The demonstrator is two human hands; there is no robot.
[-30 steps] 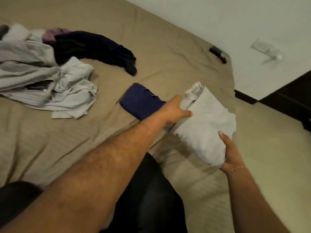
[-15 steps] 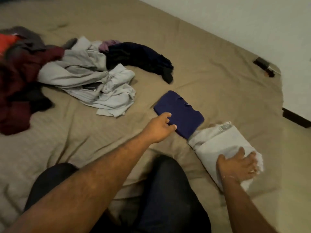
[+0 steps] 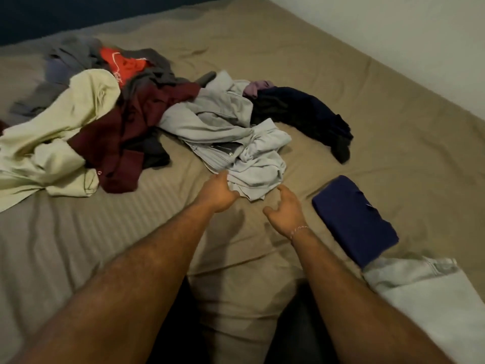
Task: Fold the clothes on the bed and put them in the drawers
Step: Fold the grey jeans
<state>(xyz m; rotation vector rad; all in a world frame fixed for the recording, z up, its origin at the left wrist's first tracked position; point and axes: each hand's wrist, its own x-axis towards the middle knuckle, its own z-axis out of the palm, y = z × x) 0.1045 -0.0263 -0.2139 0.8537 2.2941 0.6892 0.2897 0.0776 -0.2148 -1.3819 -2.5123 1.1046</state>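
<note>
Head view, down over bed [image 3: 341, 82]

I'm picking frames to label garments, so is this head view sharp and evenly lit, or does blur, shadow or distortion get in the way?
Head view: dim, warm light, soft overall; the grey shirt and folded navy garment read clearly, the dark clothes lose detail in shadow; wide-angle bending curves the bed edge; the left hand and right hand are slightly smeared.

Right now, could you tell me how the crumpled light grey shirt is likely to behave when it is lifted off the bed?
The light grey shirt lies bunched and creased, so it will probably hang limp and unfurl. Its thin cloth suggests it is light. With the left hand gripping only its near edge, sleeves may trail over the bed.
</note>
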